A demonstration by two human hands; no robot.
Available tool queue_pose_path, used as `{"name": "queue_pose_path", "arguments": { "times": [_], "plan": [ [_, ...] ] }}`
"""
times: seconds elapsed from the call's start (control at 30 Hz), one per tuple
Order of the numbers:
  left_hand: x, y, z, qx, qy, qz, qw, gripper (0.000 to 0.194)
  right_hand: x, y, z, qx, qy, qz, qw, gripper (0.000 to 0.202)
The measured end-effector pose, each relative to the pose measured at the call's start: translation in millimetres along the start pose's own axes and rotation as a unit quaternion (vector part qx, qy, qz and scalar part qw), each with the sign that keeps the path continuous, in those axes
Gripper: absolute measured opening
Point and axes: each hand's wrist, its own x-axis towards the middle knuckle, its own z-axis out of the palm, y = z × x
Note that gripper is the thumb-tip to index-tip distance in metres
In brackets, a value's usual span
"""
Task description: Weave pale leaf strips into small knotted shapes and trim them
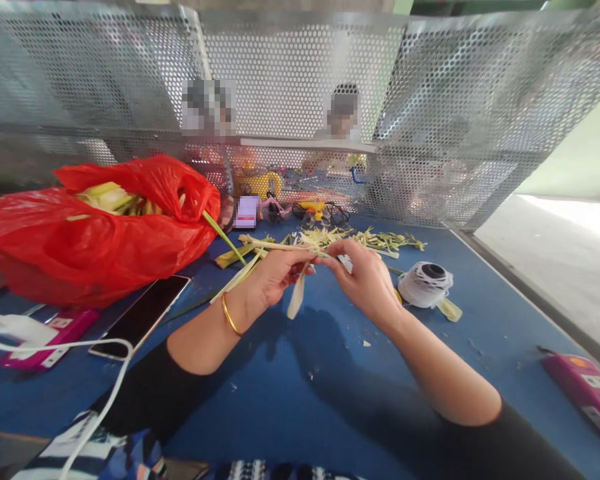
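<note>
My left hand [278,275], with a gold bangle on the wrist, is closed in a pinch around a pale leaf strip [297,298] whose broad end hangs below the fingers. My right hand [363,270] meets it from the right, thumb and forefinger pinched on the same pale plant material. Fingers cover most of the join. Just behind both hands lies a heap of shredded pale green plant pieces [325,237]. A spool of white thread [426,285] stands right of my right hand, beside a small leaf piece [451,309].
A red plastic bag [180,250] of leaf stalks [107,197] fills the left. Near it lie a dark phone [147,313] and a magenta power bank [50,343] with a white cable. Another magenta device [583,387] sits right. A perforated metal screen [290,73] stands behind, people beyond.
</note>
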Motion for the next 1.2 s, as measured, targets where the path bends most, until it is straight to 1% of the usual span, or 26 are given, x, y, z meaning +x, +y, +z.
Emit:
{"name": "queue_pose_path", "arguments": {
  "times": [0.07, 0.1, 0.23, 0.3, 0.37, 0.47, 0.6, 0.63, 0.7, 0.77, 0.8, 0.83, 0.93, 1.0, 1.1, 1.2],
  "plan": [
    [1, -1, 0.8, -0.001, 0.001, -0.014, 1.0, 0.004, 0, 3, 6, 0.013, -0.033, 0.017, 0.999, 0.011],
    [2, -3, 1.0, 0.003, -0.004, -0.009, 1.0, 0.007, -1, 4, 9, 0.011, -0.035, 0.019, 0.999, 0.013],
    [7, -13, 0.2, 0.039, -0.025, 0.062, 0.997, 0.027, -4, 2, 15, -0.023, -0.034, 0.004, 0.999, 0.019],
    [8, -16, -0.8, 0.054, -0.016, 0.066, 0.996, 0.031, -5, 2, 15, -0.034, -0.05, -0.003, 0.998, 0.021],
    [9, -17, -1.4, 0.066, -0.006, 0.057, 0.996, 0.033, -4, 1, 12, -0.043, -0.06, -0.014, 0.997, 0.021],
    [8, -15, -1.1, 0.08, 0.004, 0.061, 0.995, 0.033, -2, -1, 4, -0.047, -0.076, -0.024, 0.996, 0.017],
    [5, -10, -0.5, 0.089, -0.003, 0.061, 0.994, 0.027, 0, -3, -11, -0.04, -0.127, 0.002, 0.991, 0.016],
    [5, -9, -0.8, 0.089, -0.011, 0.06, 0.994, 0.025, 1, -2, -15, -0.037, -0.131, 0.011, 0.991, 0.018],
    [3, -6, -2.1, 0.088, -0.034, 0.053, 0.994, 0.025, 4, 3, -22, -0.028, -0.1, 0.02, 0.994, 0.019],
    [2, -4, -3.3, 0.093, -0.058, 0.044, 0.993, 0.028, 8, 9, -26, -0.025, -0.05, 0.002, 0.998, 0.017],
    [1, -4, -3.6, 0.097, -0.065, 0.039, 0.992, 0.029, 10, 13, -26, -0.027, -0.036, -0.018, 0.999, 0.017],
    [0, -3, -3.7, 0.101, -0.07, 0.035, 0.992, 0.03, 11, 17, -24, -0.029, -0.036, -0.043, 0.998, 0.017],
    [-1, -3, -2.2, 0.113, -0.063, 0.03, 0.991, 0.029, 14, 25, -16, -0.028, -0.087, -0.112, 0.989, 0.015],
    [-2, -4, -0.6, 0.121, -0.06, 0.025, 0.991, 0.03, 15, 28, -11, -0.035, -0.121, -0.143, 0.982, 0.012],
    [-3, -5, 1.4, 0.147, -0.065, 0.015, 0.987, 0.031, 15, 30, -10, -0.061, -0.145, -0.16, 0.974, 0.018],
    [-3, -5, 2.2, 0.174, -0.059, 0.009, 0.983, 0.026, 15, 30, -15, -0.077, -0.139, -0.151, 0.976, 0.018]
  ]
}}
